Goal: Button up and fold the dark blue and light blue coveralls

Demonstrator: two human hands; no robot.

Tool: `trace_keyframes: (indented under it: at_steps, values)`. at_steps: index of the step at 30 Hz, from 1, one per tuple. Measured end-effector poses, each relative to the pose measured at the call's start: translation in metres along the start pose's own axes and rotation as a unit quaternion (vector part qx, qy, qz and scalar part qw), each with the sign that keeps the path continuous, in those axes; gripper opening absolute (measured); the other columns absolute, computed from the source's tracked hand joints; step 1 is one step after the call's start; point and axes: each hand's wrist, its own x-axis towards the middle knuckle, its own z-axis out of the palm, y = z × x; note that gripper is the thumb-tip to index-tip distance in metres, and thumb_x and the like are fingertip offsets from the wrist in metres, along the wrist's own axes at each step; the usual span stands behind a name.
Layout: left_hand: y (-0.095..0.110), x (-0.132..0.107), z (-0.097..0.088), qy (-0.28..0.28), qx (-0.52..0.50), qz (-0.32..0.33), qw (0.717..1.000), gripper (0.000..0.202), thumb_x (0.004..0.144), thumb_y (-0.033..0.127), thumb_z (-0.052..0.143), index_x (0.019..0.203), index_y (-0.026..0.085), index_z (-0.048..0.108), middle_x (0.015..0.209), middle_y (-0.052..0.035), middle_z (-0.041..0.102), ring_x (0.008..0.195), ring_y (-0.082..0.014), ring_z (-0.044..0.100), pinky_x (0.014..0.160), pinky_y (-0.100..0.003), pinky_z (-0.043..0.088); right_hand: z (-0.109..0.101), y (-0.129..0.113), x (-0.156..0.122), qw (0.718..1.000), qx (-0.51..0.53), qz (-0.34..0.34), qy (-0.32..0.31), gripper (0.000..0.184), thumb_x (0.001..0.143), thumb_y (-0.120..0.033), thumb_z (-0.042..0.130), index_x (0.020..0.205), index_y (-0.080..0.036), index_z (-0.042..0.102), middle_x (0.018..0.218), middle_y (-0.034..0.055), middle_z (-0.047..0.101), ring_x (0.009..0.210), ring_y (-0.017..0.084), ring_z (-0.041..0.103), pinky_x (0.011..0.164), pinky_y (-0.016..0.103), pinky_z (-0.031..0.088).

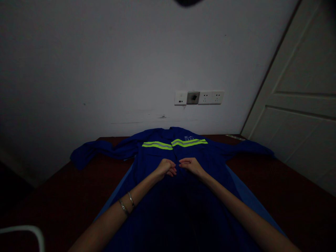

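Observation:
A dark blue work jacket point(183, 196) with yellow reflective stripes point(173, 143) across the chest lies spread front-up on a dark brown table point(288, 189), sleeves out to both sides. My left hand point(165, 167) and my right hand point(191, 165) rest on the jacket's middle front, just below the stripes, a few centimetres apart. Both have their fingers curled and pinched on the fabric at the front opening. Two bracelets sit on my left wrist point(127, 203).
A white wall stands behind the table with a row of sockets and switches point(199, 97). A white door point(301, 105) is at the right. A pale curved chair edge point(28, 232) shows at the lower left. The room is dim.

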Motion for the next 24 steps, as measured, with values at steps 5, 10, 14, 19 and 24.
trace_keyframes:
  at_steps: [5,10,14,19,24]
  values:
    - [0.0014,-0.0012,0.0015,0.002,-0.024,-0.011,1.000,0.003,0.072,0.009,0.049,0.074,0.011,0.048,0.053,-0.0023,0.059,0.045,-0.0137,0.060,0.044,-0.022,0.046,0.0017,-0.0009,-0.0004,1.000,0.016,0.002,0.007,0.022,0.051,-0.015,0.065,0.073,-0.012,0.063,0.048,-0.0043,0.057,0.039,0.006,0.041,0.043,0.020,0.031]
    - [0.0043,-0.0037,0.0021,-0.002,-0.029,-0.018,0.999,0.004,0.072,0.007,0.049,0.071,0.011,0.050,0.051,-0.0031,0.060,0.046,-0.0139,0.060,0.046,-0.023,0.048,0.0029,0.0004,-0.0007,0.999,0.030,-0.009,0.011,0.022,0.049,-0.018,0.066,0.071,-0.014,0.064,0.051,-0.0036,0.059,0.039,0.006,0.041,0.043,0.020,0.030]
    - [0.0048,-0.0033,0.0012,0.007,-0.038,-0.030,0.999,0.004,0.073,0.007,0.049,0.072,0.010,0.051,0.052,-0.0041,0.060,0.046,-0.0144,0.060,0.048,-0.024,0.049,0.0037,0.0004,-0.0016,0.999,0.040,-0.010,0.010,0.024,0.048,-0.020,0.066,0.071,-0.014,0.065,0.050,-0.0037,0.059,0.039,0.005,0.040,0.042,0.020,0.029]
    - [0.0064,-0.0040,0.0011,0.006,-0.059,-0.034,0.998,0.007,0.073,0.004,0.047,0.072,0.009,0.051,0.052,-0.0054,0.060,0.048,-0.0155,0.062,0.051,-0.026,0.051,0.0031,-0.0022,-0.0034,1.000,0.028,-0.011,0.005,0.023,0.047,-0.020,0.065,0.070,-0.014,0.067,0.048,-0.0037,0.057,0.039,0.006,0.039,0.042,0.020,0.027]
    - [0.0091,-0.0073,0.0033,0.021,-0.086,-0.044,0.995,0.009,0.073,0.001,0.045,0.073,0.008,0.051,0.054,-0.0066,0.062,0.053,-0.0164,0.064,0.055,-0.025,0.052,0.0031,-0.0016,-0.0035,1.000,0.025,-0.011,0.003,0.019,0.058,-0.027,0.058,0.067,-0.014,0.069,0.042,-0.0039,0.050,0.041,0.006,0.037,0.043,0.020,0.026]
